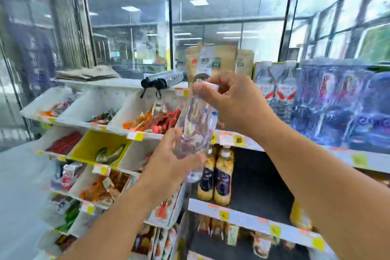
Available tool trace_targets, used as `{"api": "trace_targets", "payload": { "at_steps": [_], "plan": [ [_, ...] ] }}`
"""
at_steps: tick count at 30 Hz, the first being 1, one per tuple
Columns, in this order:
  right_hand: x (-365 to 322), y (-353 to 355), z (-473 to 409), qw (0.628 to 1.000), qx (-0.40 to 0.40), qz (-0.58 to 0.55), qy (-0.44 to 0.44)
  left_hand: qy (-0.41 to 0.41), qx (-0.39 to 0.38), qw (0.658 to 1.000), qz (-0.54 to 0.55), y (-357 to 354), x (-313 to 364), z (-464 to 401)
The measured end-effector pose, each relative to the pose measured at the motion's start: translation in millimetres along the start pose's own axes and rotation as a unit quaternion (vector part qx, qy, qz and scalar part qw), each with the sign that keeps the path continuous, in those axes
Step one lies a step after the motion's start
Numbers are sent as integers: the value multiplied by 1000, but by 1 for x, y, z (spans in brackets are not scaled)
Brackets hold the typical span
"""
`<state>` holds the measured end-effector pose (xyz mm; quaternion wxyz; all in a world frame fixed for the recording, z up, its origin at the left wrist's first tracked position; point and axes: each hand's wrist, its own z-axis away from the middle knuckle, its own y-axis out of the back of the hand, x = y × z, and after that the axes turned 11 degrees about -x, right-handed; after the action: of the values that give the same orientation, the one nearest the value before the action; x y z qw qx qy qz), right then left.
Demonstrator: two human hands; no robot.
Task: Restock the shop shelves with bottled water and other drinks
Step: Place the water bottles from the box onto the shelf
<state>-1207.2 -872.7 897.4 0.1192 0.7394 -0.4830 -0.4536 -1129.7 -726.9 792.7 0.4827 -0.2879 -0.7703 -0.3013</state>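
Right now your right hand (228, 101) is curled over the top end of a clear water bottle (195, 129), thumb and fingers wrapped around its neck where a pale cap shows between them. Your left hand (171, 160) grips the same bottle lower down, fingers bent round its bottom half with the thumb on the near side. You hold the bottle in the air, tilted slightly, its top leaning toward the right and away from you, in front of the shelving and touching no shelf.

Just behind the bottle's lower end, two tan drink bottles with dark labels (217, 177) stand side by side at the left end of a dark shelf (253, 177), which has a white price rail (249, 220) with yellow tags along its front edge. Above your right hand, brown paper pouches (211, 59) stand upright on the top level. To the right of them sit shrink-wrapped packs of bottles (337, 103), blurred, on the upper shelf. To your left, slanted white bins (145, 116) hold red and orange snack packets; one yellow bin (101, 148) in the row below holds green packets.
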Motion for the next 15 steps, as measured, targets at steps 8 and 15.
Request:
{"api": "trace_targets", "payload": {
  "at_steps": [8,15],
  "plan": [
    [32,115,14,994,11,-111,3,0,-207,946,250,-81,42,-58],
    [67,177,39,995,7,-100,-28,40,-299,863,406,-160,52,-86]
  ]
}}
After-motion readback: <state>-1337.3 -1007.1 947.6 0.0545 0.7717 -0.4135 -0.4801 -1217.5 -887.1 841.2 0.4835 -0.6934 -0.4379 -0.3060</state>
